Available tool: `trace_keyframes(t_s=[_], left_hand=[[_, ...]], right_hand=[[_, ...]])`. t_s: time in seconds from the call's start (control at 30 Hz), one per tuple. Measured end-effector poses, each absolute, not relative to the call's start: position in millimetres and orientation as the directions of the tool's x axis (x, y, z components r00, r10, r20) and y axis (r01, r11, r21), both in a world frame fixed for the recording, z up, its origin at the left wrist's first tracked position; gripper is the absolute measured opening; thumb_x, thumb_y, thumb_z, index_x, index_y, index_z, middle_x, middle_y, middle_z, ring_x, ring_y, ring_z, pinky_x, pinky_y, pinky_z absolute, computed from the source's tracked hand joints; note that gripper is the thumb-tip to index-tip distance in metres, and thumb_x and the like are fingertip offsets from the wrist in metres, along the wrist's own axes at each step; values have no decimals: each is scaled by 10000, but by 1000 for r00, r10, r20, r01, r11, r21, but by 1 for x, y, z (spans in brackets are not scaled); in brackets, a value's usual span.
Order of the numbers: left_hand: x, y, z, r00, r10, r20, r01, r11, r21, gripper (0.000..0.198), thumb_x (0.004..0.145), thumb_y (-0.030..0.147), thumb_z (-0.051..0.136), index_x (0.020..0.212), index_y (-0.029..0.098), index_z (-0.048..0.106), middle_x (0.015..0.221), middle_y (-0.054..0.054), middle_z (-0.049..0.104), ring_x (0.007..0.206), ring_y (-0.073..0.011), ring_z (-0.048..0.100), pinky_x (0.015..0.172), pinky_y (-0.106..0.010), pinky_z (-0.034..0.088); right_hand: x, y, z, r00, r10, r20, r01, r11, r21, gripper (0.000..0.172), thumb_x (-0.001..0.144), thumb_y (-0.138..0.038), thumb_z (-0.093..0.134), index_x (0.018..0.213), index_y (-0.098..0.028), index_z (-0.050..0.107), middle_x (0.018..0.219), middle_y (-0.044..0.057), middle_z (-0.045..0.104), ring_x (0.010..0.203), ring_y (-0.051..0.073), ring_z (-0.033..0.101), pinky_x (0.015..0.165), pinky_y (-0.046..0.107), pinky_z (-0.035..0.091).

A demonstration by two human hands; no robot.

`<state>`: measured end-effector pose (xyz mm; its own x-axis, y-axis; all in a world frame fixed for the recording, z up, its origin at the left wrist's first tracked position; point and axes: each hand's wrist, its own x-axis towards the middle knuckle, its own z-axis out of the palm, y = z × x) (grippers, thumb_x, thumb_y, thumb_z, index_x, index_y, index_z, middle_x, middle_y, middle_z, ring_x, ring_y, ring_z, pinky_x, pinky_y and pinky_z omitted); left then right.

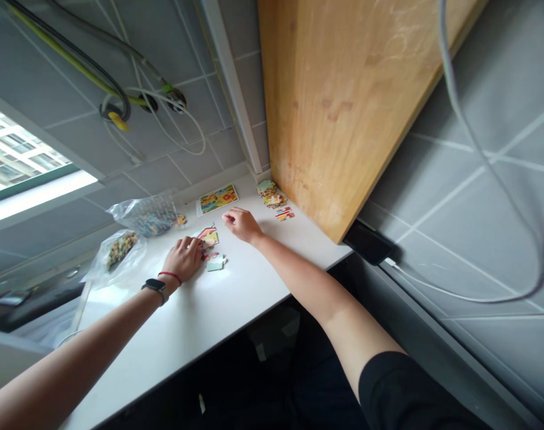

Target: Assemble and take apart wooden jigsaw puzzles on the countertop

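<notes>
My left hand, with a black wristwatch and a red string bracelet, has its fingertips on a small cluster of jigsaw pieces. I cannot tell if it grips one. More loose pieces lie just right of that hand. My right hand rests on the white tabletop with fingers curled, holding nothing. Beyond it are a stack of jigsaw pieces and a few pieces. A colourful picture card lies near the wall. Two clear plastic bags of pieces sit left of my hands.
A wooden board stands upright at the table's far end. A black phone with a white cable lies beyond the table edge. Hoses and wires run along the grey tiled wall, and a window is at the left.
</notes>
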<state>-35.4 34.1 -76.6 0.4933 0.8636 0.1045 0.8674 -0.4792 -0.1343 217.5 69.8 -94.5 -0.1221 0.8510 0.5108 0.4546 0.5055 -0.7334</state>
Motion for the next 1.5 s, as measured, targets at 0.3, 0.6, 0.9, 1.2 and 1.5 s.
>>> trace_keyframes(t_s=[0.3,0.6,0.9,1.2,1.5], left_hand=[[-28,29,-70,454,890,42,876,-438,-201,403,997,246,421,1353,176,595,1235,-196,647,1103,-336,607,877,-440,511],[-27,27,-69,415,909,49,905,-407,-124,391,1009,314,492,1369,207,600,1274,-178,632,1133,-334,578,919,-440,486],[-36,28,-81,379,917,124,925,-378,-31,318,992,337,553,1271,224,656,1242,-160,653,1115,-338,570,898,-446,490],[-37,32,-91,376,889,263,914,-402,51,223,982,219,509,1121,193,682,1202,-136,702,1145,-329,591,962,-455,484],[-43,39,-103,348,867,356,891,-424,162,188,943,198,572,1089,217,688,1193,-115,704,1118,-304,616,956,-434,513]], right_hand=[[210,68,-102,-107,821,561,424,548,-721,228,998,-204,564,938,-152,777,858,51,724,781,163,626,808,269,489],[168,33,-92,-493,547,677,302,837,-457,421,925,-368,750,1324,-233,730,1380,140,649,1253,276,606,1139,465,468],[152,25,-95,-607,531,592,327,845,-424,366,968,-419,710,1274,-222,750,1408,145,648,1338,299,564,1153,500,461],[183,53,-103,-465,800,379,618,600,-508,433,901,-229,772,1329,-183,735,1349,150,703,1302,318,575,1156,494,472],[181,54,-107,-496,816,298,645,576,-503,389,941,-283,742,1323,-207,746,1424,119,686,1362,319,552,1188,487,427]])
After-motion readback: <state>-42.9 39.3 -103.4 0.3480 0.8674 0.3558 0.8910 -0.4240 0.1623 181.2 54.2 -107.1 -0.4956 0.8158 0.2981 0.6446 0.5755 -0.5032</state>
